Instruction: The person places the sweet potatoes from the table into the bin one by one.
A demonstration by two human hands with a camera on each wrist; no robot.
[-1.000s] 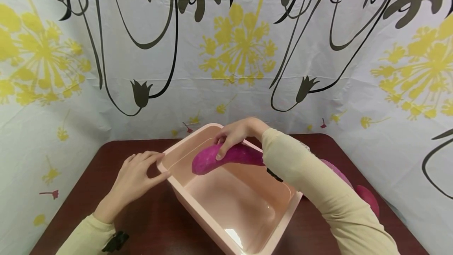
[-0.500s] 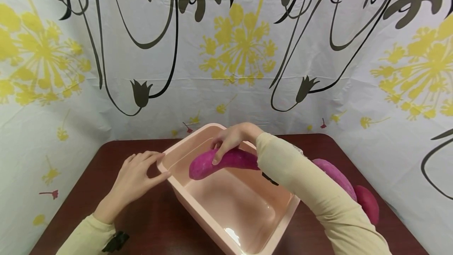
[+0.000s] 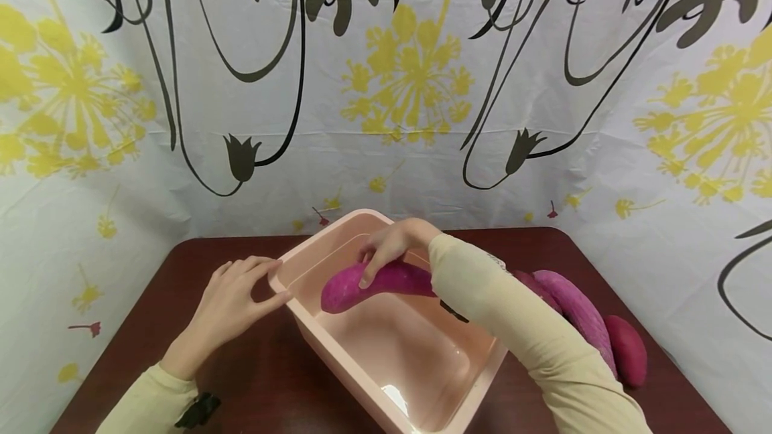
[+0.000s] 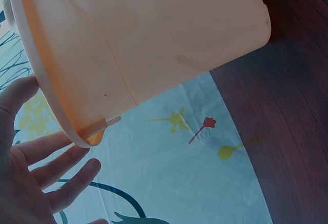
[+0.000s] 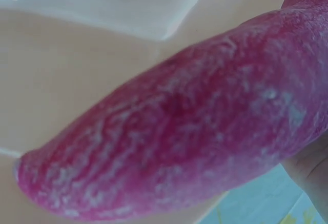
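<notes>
In the head view, my right hand (image 3: 395, 244) grips a long, curved purple sweet potato (image 3: 346, 288) from above, inside the pale pink plastic basin (image 3: 328, 343). It hangs tilted above the basin floor, its thick end toward the left. Up close in the right wrist view, the sweet potato (image 5: 174, 126) has whitish streaks and a blunt tip, and only a bit of the hand shows behind it. My left hand (image 3: 238, 297) holds the basin's left corner. The left wrist view has thumb and fingers of this hand (image 4: 43, 167) at the rim, one fingertip reaching under it.
Several more purple and red sweet potatoes lie on the dark wooden table (image 3: 241, 367) right of the basin, such as a purple one (image 3: 575, 307) and a red one (image 3: 627, 350). My right sleeve partly covers them. A flower-patterned cloth (image 3: 386, 86) stands behind the table.
My right hand has lowered the sweet potato further into the basin and shifted slightly left. More of the sweet potatoes on the right show past the sleeve. My left hand stays put.
</notes>
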